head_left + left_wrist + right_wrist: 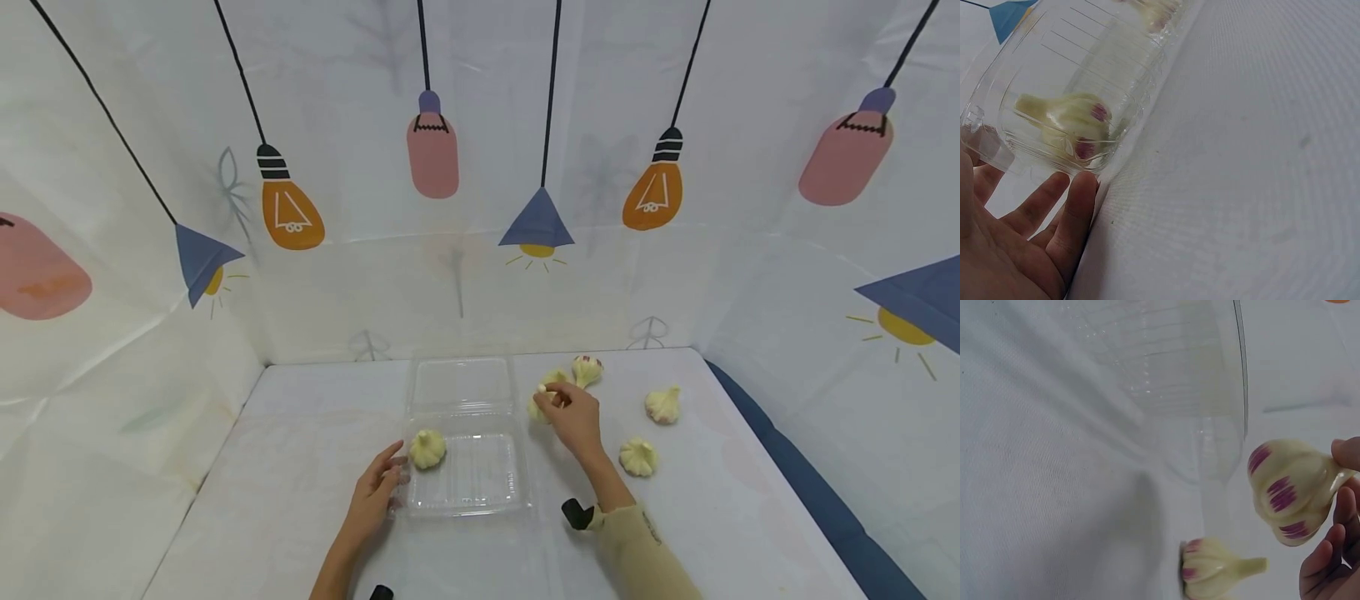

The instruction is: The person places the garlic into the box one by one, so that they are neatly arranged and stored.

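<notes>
My right hand (576,421) pinches a garlic bulb (1288,490) by its stem, just right of a clear plastic box (480,507). In the right wrist view the bulb hangs from thumb and fingertips, its purple-streaked base turned away from the hand. Another garlic bulb (1210,569) sits below it on the table. My left hand (371,497) is at the box's left side, its fingertips against the clear wall. Inside the box, near that wall, lies one garlic bulb (1075,128), seen through the plastic with its stem pointing left.
The box's lid (462,383) is folded back, away from me. Behind the right hand sits a garlic bulb (587,370); two more, one farther back (663,406) and one nearer (639,457), lie to the right on the white table (315,433). White printed sheets (465,283) enclose it.
</notes>
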{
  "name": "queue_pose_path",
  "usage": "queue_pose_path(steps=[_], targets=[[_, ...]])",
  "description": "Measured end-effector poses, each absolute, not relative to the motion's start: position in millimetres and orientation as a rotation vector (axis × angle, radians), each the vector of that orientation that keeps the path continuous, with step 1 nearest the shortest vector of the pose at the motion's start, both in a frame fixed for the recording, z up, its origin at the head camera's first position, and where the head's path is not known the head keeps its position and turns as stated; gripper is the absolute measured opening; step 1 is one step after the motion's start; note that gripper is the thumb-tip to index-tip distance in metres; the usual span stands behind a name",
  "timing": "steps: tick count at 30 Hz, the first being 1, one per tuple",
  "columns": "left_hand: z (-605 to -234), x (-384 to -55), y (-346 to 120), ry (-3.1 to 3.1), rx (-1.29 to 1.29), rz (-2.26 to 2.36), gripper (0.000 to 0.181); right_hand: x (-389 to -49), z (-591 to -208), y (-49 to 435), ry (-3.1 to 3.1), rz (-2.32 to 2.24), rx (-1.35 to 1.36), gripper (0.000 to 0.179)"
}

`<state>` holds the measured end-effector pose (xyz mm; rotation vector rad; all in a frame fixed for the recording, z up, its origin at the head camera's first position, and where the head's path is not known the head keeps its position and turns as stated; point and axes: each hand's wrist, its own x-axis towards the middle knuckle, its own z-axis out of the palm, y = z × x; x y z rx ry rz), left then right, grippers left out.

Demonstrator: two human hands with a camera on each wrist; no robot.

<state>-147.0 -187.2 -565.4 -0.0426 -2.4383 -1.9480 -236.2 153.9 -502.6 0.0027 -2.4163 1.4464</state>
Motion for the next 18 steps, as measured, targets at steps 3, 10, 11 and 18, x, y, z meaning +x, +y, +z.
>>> queue_pose_path(steps=[3,10,11,18], targets=[[-565.8,-147.1,-187.8,-2.427,-0.078,-1.936,0.04,-230.1,-498.7,150.9,-2.393,1.437,0.032,0.022],[-567.4,-146.8,-188.8,-2.418,-0.113,-1.933,0.042,-217.4,-494.5,145.0,-2.318,1.394,0.128,0.02],[-567.2,-146.7,-188.8,-2.416,-0.111,-1.935,0.042,-215.5,-493.1,143.8,-2.311,1.391,0.138,0.02],[-567.0,-147.2,-188.7,-2.401,-0.108,-1.953,0.041,-200.9,-485.9,133.8,-2.269,1.439,0.164,0.019]])
